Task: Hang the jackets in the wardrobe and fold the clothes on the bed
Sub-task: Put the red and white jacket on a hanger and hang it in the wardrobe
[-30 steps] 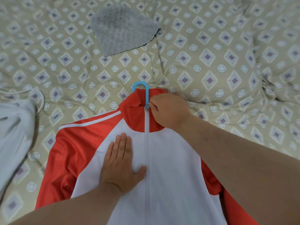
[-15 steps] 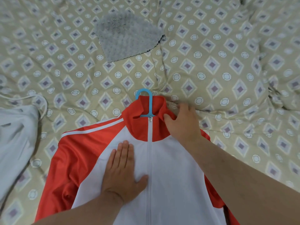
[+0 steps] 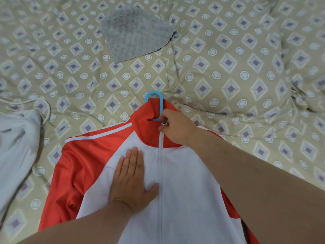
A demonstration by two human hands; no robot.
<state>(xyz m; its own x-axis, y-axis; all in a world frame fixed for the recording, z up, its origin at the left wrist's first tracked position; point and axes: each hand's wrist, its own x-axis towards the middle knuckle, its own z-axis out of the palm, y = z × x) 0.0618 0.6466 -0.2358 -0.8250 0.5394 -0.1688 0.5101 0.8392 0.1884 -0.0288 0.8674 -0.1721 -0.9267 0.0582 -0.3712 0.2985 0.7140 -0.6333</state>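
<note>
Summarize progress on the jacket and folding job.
Done: the red-and-white jacket is on the blue hanger, zipped to the collar. In hand: the right hand pinches the zipper pull; the left hand presses the front flat. Left: the jacket lies on the bed, not in a wardrobe; the pale grey garment beside it looks unfolded.

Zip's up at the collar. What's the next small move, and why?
Probably move the right hand from the zip pull to the blue hanger hook and lift: the jacket looks zipped, and the left hand only presses it flat.

The red-and-white jacket (image 3: 184,182) lies zipped and front-up on the bed (image 3: 228,76), a blue hanger (image 3: 161,106) poking from its collar.
</note>
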